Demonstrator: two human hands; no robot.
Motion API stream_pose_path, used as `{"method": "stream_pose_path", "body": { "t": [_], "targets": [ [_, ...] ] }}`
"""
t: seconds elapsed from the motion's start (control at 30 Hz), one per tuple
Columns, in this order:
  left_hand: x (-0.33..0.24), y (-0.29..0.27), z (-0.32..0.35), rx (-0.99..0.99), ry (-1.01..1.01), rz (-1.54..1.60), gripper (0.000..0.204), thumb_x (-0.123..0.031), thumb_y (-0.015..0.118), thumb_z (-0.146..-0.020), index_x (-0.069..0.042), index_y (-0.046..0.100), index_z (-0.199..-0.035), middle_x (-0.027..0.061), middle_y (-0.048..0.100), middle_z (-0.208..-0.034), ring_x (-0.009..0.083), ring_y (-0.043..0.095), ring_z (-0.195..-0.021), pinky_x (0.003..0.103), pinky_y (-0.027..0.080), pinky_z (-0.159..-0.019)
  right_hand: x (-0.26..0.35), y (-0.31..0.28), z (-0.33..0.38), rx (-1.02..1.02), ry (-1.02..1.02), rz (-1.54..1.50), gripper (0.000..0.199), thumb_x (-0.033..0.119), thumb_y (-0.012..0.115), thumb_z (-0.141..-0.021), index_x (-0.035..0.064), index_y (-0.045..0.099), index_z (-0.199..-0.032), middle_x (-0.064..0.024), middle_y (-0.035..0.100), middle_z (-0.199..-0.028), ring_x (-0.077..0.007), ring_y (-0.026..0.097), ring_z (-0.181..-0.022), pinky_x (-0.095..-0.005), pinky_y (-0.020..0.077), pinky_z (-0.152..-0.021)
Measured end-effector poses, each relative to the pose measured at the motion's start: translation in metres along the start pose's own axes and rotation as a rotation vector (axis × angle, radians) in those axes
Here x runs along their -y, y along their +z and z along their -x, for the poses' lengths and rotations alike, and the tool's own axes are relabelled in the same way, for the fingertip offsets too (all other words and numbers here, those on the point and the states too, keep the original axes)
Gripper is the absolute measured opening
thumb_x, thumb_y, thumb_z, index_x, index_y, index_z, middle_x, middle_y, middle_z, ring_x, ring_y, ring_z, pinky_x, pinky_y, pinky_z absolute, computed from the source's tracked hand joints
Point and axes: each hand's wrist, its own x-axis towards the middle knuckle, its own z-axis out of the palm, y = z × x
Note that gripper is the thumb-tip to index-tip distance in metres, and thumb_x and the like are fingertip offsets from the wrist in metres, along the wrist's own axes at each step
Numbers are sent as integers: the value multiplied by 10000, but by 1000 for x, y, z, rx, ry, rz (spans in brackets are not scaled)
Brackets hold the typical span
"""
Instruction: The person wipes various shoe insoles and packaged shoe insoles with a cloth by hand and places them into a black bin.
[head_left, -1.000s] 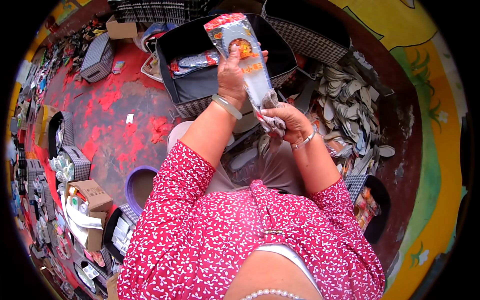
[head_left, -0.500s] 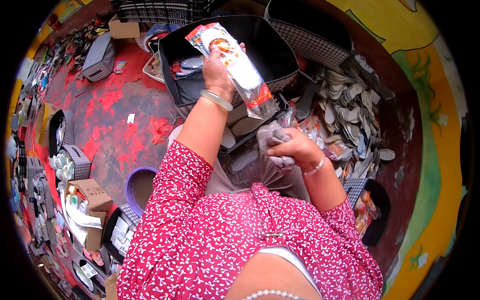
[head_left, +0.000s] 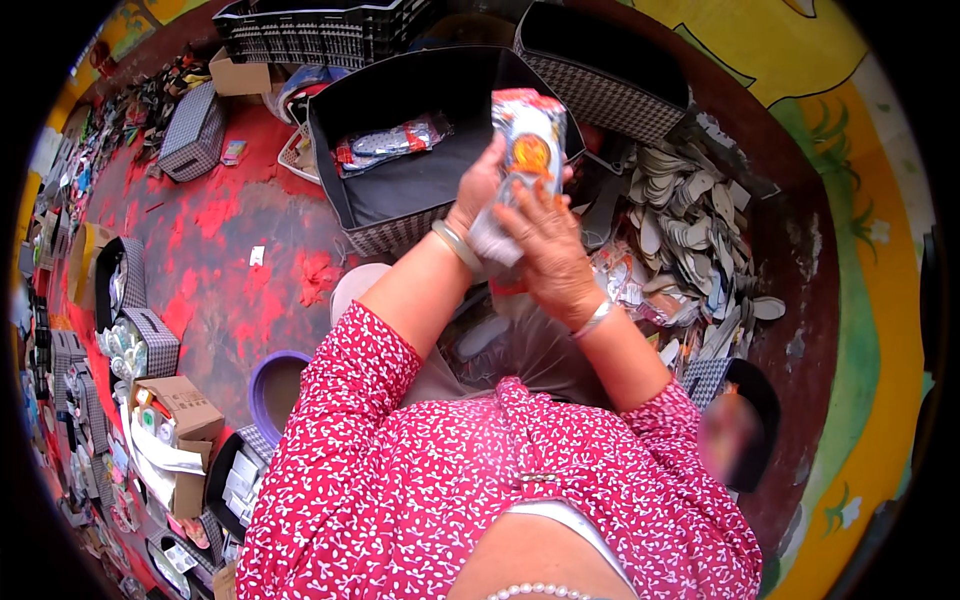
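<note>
A packet of white insoles [head_left: 528,125], in clear plastic with red ends and an orange round print, stands tilted up in front of me. My left hand [head_left: 481,190] is closed around its left side. Over its lower part lies my right hand [head_left: 548,235], with a crumpled grey cloth [head_left: 493,238] under the palm and pressed to the wrapping. Part of the cloth is hidden by the fingers. Just beyond my hands, another insole packet [head_left: 390,143] rests in a large black-lined bin [head_left: 385,235] with a houndstooth outside.
A heap of loose insoles [head_left: 690,215] lies to the right, beside plastic wrappings [head_left: 625,270]. Another houndstooth bin [head_left: 610,95] stands at the far right, and a black crate [head_left: 320,35] at the back. On the left are a purple tub [head_left: 262,385] and a cardboard box [head_left: 185,405].
The packet has swung upright and moved right, away from over the bin. My right hand has come up with the cloth onto it. The packet inside the bin now shows fully.
</note>
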Motion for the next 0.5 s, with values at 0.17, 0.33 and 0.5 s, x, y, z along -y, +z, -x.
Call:
{"method": "stream_pose_path", "body": {
  "t": [0.17, 0.33, 0.5],
  "targets": [
    [16, 13, 13, 54, -66, -114, 732, -630, 257, -909, -70, 347, -1371, 189, 491, -1264, 338, 505, -1147, 476, 427, -953, -15, 11, -7, -202, -35, 46, 503, 8, 553, -722, 79, 554, -1221, -161, 496, -1311, -317, 433, -1257, -422, 302, -1054],
    [32, 34, 15, -43, -38, -178, 568, -520, 384, -928, -112, 426, -1320, 93, 525, -1229, 217, 531, -1108, 354, 432, -945, -64, -3, -41, -408, 27, 126, 452, 17, 557, -739, 45, 564, -1190, -196, 527, -1255, -341, 472, -1206, -426, 346, -1024],
    [27, 31, 20, 34, -39, -506, 518, -203, 550, -909, -110, 342, -1374, 82, 527, -1202, 206, 559, -1059, 359, 484, -872, -88, -14, -66, -503, 260, -117, 352, 23, 555, -798, 66, 591, -1146, -189, 555, -1214, -335, 511, -1164, -365, 408, -982]
  ]
}}
